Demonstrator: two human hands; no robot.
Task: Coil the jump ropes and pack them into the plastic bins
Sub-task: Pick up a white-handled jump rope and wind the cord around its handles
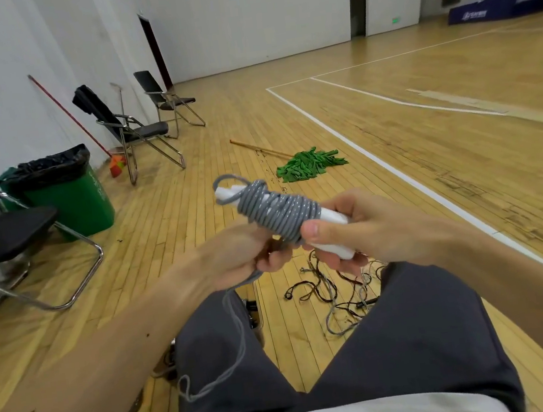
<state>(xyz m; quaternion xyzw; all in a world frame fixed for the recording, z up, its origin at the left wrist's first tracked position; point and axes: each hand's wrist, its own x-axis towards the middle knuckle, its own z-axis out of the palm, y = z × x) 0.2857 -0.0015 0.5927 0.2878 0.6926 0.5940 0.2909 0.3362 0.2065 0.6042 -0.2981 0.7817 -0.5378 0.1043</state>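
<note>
Jump rope, grey, held above your lap: its loose tail trails down across your left thigh, slack kept for the last turns; your left hand curls round that tail just below the coil, likely to feed and tension it; your right hand pinches the white handles, thumb on top, the wound rope jutting from it away from you; beyond your knees a tangle of other ropes lies on the wooden floor; farther off, a green mop; no plastic bin shows.
</note>
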